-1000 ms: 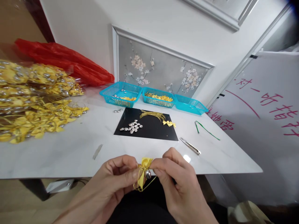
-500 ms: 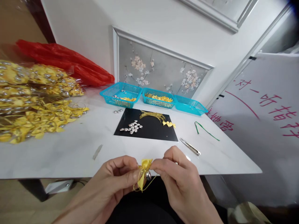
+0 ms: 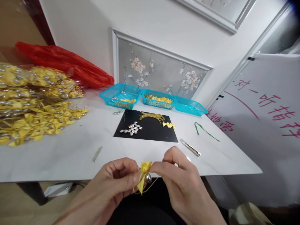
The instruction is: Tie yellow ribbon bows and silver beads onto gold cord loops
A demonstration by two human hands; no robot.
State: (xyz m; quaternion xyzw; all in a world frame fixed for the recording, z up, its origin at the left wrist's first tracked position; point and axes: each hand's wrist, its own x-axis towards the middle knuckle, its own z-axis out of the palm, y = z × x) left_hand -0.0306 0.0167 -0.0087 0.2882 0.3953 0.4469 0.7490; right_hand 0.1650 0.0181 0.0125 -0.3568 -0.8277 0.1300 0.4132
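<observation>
One yellow bow (image 3: pixel 145 167) with silver bead (image 3: pixel 148 178), over table (image 3: pixel 70 164) edge, pinched by left hand (image 3: pixel 118 179); right hand (image 3: pixel 182 178) alongside, hold unclear from my remote seat; apparently cord-tying, next wanting even tension.

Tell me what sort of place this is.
Probably an indoor craft workspace, though whether home or shop I cannot tell: a white table holds blue baskets, a black mat with silver beads and gold cords, and a heap of yellow-and-silver pieces.

A small craft workspace: blue baskets (image 3: pixel 191 106) of parts at centre, yellow ornaments (image 3: pixel 44 120) heaped at left, whiteboard (image 3: pixel 264 156) at right.
</observation>
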